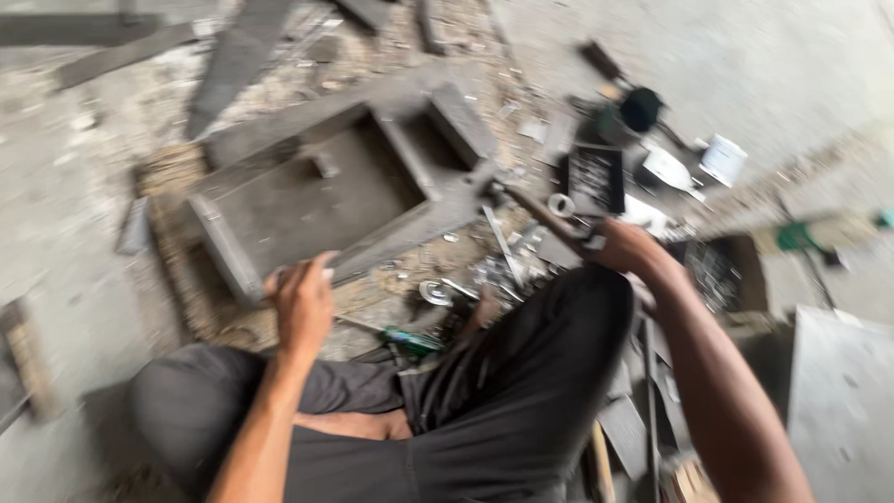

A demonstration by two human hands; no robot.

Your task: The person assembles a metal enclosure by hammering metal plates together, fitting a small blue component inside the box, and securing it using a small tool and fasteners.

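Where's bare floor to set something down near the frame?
Bare concrete floor lies left of the grey welded metal frame, and again top right beyond the white cup. Crowded: metal scraps between left hand and right hand.

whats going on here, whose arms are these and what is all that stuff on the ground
This is one blurry picture from a camera worn on a person's head, looking down, so the arms are their own. They squat in dark trousers on a concrete floor. The left hand rests on the edge of a grey metal frame made of angle bars. The right hand grips a long handle, seemingly a hammer, whose end meets the frame's corner. Around lie metal scraps, a white cup and a green-handled tool.
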